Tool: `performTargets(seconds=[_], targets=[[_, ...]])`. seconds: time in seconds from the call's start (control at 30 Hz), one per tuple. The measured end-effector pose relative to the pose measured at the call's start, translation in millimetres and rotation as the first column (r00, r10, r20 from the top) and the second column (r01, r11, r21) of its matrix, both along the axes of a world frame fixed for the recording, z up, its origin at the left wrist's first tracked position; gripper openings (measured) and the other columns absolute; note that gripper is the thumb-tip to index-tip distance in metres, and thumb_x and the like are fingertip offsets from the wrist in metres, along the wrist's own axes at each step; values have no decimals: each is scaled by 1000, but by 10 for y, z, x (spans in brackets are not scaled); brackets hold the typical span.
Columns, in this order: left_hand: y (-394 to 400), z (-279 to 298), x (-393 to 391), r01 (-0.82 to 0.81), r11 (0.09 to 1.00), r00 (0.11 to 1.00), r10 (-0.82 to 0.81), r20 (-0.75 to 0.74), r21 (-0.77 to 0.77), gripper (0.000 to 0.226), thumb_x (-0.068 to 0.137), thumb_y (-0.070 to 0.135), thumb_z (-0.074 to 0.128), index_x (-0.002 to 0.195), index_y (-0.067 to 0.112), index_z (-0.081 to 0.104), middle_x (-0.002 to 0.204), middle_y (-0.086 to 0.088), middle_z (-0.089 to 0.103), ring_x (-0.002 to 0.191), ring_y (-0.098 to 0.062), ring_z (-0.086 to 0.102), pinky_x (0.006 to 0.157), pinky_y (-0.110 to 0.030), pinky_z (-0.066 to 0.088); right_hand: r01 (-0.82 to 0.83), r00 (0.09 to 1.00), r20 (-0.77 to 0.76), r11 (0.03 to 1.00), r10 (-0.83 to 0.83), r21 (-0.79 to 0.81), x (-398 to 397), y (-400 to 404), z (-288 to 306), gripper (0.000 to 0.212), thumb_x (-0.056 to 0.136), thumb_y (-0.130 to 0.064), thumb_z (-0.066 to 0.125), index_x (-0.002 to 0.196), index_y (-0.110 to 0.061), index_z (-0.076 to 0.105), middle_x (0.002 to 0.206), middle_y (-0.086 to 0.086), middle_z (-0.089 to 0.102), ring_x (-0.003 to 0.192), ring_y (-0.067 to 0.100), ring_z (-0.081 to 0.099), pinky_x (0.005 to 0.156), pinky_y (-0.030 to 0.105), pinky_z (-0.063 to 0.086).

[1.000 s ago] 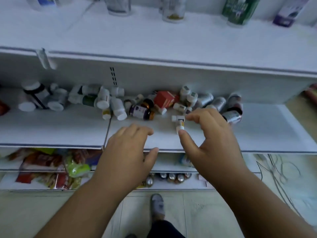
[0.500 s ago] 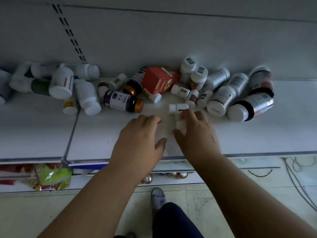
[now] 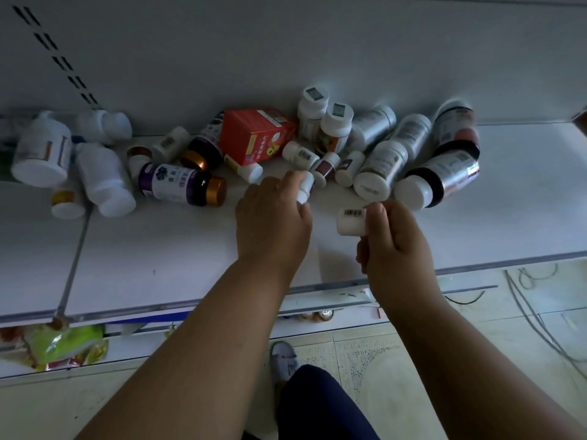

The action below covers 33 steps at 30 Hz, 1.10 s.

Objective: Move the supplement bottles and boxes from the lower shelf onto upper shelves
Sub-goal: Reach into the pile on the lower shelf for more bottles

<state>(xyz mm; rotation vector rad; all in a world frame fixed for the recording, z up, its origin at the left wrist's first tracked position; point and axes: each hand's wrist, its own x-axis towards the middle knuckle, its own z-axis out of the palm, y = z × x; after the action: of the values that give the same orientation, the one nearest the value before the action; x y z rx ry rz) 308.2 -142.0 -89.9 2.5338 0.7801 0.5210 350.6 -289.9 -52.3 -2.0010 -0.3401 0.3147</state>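
With both hands clamped on small white bottles, pickup from the lower shelf (image 3: 165, 249) is underway.
Right hand (image 3: 394, 246), frame centre-right, pinches a small white bottle (image 3: 351, 221) lifted clear, long axis roughly upright. Left hand (image 3: 273, 217), frame centre, grips another small bottle (image 3: 305, 187) at the pile's (image 3: 317, 147) near edge. Remaining bottles and the red box (image 3: 255, 136) lie just beyond the fingers, nearer the left hand.
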Motion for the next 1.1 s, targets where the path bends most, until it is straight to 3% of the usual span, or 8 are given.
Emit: performTargets(seconds=[0.1, 0.2, 0.37, 0.43, 0.53, 0.7, 0.93, 1.1], targets=[[-54, 106, -158, 9, 979, 996, 9, 87, -203, 33, 91, 25, 48, 122, 26, 60, 105, -4, 63, 89, -19, 56, 70, -34, 50, 55, 980, -198, 984, -21, 168, -23, -100, 81, 44, 98, -49, 42, 93, -7, 55, 62, 5, 52, 53, 17, 50, 48, 30, 42], [-179, 385, -533, -34, 814, 987, 118, 108, -579, 22, 94, 27, 50, 111, 38, 57, 108, 5, 62, 87, -9, 57, 70, -26, 50, 143, 899, -439, 948, -4, 284, -135, -155, 296, 57, 88, -57, 48, 100, -2, 56, 67, 13, 61, 58, 25, 61, 57, 38, 50], [-406, 843, -990, 40, 182, 902, 416, 114, -983, 8, 95, 25, 55, 94, 19, 60, 89, -9, 68, 69, -17, 63, 52, -33, 51, 329, 704, -687, 776, 178, 538, -484, -199, 717, 36, 77, -42, 64, 97, -13, 54, 89, 15, 64, 75, 25, 70, 60, 30, 53], [-525, 1013, -1120, 187, -115, 850, 516, 102, -976, 17, 93, 28, 58, 93, 11, 57, 82, -13, 64, 73, -23, 64, 61, -33, 57, 342, 670, -702, 739, 241, 580, -660, -287, 873, 35, 80, -45, 63, 90, -14, 51, 84, 11, 62, 61, 18, 59, 49, 24, 43], [-698, 1258, -1304, 304, -349, 858, 505, 95, -886, 25, 89, 34, 62, 90, 11, 52, 77, -12, 65, 69, -22, 67, 66, -33, 58, 329, 620, -711, 713, 331, 619, -904, -510, 1102, 39, 86, -54, 56, 87, -15, 53, 77, 8, 61, 56, 16, 51, 46, 22, 39], [-1002, 1721, -1444, 304, -231, 902, 381, 202, -924, 26, 82, 40, 67, 83, 17, 55, 68, -4, 61, 58, -17, 54, 51, -26, 45, 280, 643, -662, 686, 386, 672, -1137, -922, 1531, 34, 91, -36, 43, 108, -8, 54, 78, 12, 60, 67, 24, 56, 62, 33, 44], [-1716, 2670, -933, 487, 84, 864, 102, 494, -869, 37, 95, 39, 54, 67, 16, 48, 48, -3, 40, 40, -17, 35, 44, -22, 24, 147, 812, -410, 534, 416, 833, -764, -1615, 2202, 16, 89, -30, 52, 89, -14, 54, 73, 8, 52, 55, 19, 49, 50, 26, 43], [-2355, 3295, -194, 544, 127, 832, 46, 553, -830, 35, 91, 42, 58, 67, 18, 48, 47, -2, 39, 40, -16, 31, 45, -21, 21, -18, 887, -209, 484, 411, 875, 48, -2197, 2847, 13, 90, -29, 54, 88, -16, 50, 75, 6, 50, 57, 18, 46, 51, 27, 39]])
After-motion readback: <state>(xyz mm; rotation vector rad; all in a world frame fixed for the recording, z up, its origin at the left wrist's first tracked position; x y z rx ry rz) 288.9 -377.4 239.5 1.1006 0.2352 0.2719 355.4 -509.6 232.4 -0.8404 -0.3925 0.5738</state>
